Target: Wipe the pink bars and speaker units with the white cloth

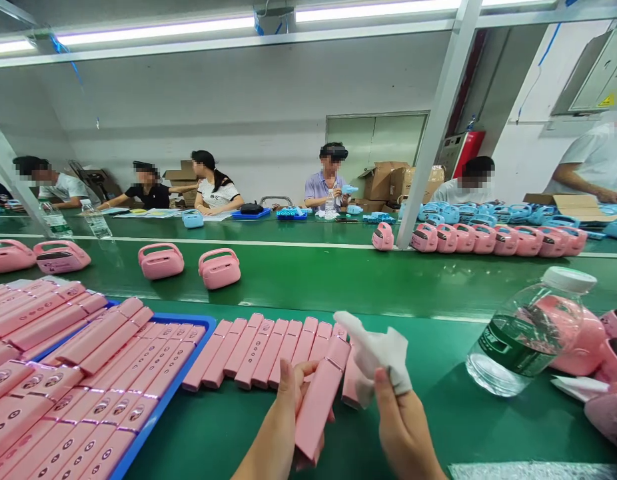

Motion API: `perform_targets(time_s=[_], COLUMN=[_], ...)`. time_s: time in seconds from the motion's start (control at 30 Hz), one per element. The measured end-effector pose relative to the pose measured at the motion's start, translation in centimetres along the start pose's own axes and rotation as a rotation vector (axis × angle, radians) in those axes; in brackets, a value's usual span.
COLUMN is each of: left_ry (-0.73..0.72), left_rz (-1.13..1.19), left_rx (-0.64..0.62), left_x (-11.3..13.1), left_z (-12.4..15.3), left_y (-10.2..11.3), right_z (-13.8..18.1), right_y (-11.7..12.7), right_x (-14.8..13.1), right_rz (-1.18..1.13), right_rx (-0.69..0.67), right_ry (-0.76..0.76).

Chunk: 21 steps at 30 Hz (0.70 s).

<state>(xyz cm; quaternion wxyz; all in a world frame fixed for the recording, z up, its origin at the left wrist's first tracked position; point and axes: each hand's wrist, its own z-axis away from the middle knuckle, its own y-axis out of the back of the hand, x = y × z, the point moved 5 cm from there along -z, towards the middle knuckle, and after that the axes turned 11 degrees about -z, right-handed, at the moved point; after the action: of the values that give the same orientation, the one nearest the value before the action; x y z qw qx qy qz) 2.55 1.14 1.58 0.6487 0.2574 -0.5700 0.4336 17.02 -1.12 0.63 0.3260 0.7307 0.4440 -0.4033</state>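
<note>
Left hand (283,420) is gripping a pink bar (318,397), its long axis tilting up and away from the hand toward the row of pink bars (268,350) behind. Right hand (401,427), just right of the bar, is pinching a white cloth (378,350) touching the bar's upper end.

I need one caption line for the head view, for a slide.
Left hand holds a pink bar; right hand pinches a white cloth.
</note>
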Motion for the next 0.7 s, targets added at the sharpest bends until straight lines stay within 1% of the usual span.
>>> perform_targets(time_s=[0.03,0.13,0.17,0.2,0.23,0.27,0.3,0.37,0.4,0.43,0.47,0.53,0.57,0.6,0.63,0.7], left_ry=[0.003,-0.012,-0.015,-0.016,-0.012,0.0,0.011,0.01,0.001,-0.009,-0.013,-0.002,0.002,0.001,-0.005,-0.005], left_rz=[0.019,0.071,0.08,0.084,0.083,0.079,0.072,0.051,0.044,0.046,0.062,0.126,0.154,0.17,0.169,0.139], left_rx=[-0.018,-0.006,0.014,0.032,0.044,0.048,0.047,0.029,0.02,0.011,-0.001,-0.035,-0.05,-0.061,-0.061,-0.037], left_x=[-0.2,-0.5,-0.5,-0.4,-0.4,-0.3,-0.2,0.0,0.1,0.1,0.1,0.0,0.0,0.0,0.1,0.2], left_z=[-0.1,-0.2,-0.2,-0.1,0.1,0.2,0.3,0.4,0.4,0.3,0.2,0.0,0.0,-0.1,-0.1,0.0], left_y=[-0.1,0.2,0.4,0.5,0.6,0.6,0.5,0.2,0.1,0.0,0.0,0.0,0.1,0.1,0.1,0.2], right_z=[0.1,1.3,1.9,2.3,2.4,2.0,1.5,0.5,0.2,0.3,0.6,1.7,2.0,2.0,1.7,0.6], right_y=[-0.6,-3.2,-3.9,-4.3,-4.4,-4.1,-3.6,-2.4,-2.0,-1.9,-2.3,-3.3,-3.6,-3.7,-3.6,-2.6], right_x=[-0.8,-3.6,-4.1,-4.3,-4.2,-4.0,-3.5,-2.5,-2.2,-2.3,-2.7,-3.7,-3.9,-3.9,-3.7,-2.9], right_rz=[0.056,0.233,0.263,0.265,0.248,0.227,0.209,0.188,0.197,0.207,0.216,0.216,0.205,0.19,0.174,0.09], right_rx=[-0.054,-0.291,-0.371,-0.447,-0.496,-0.508,-0.479,-0.357,-0.305,-0.297,-0.339,-0.489,-0.548,-0.573,-0.553,-0.399], right_ry=[0.114,0.638,0.78,0.869,0.887,0.829,0.713,0.471,0.4,0.412,0.491,0.714,0.774,0.773,0.703,0.447])
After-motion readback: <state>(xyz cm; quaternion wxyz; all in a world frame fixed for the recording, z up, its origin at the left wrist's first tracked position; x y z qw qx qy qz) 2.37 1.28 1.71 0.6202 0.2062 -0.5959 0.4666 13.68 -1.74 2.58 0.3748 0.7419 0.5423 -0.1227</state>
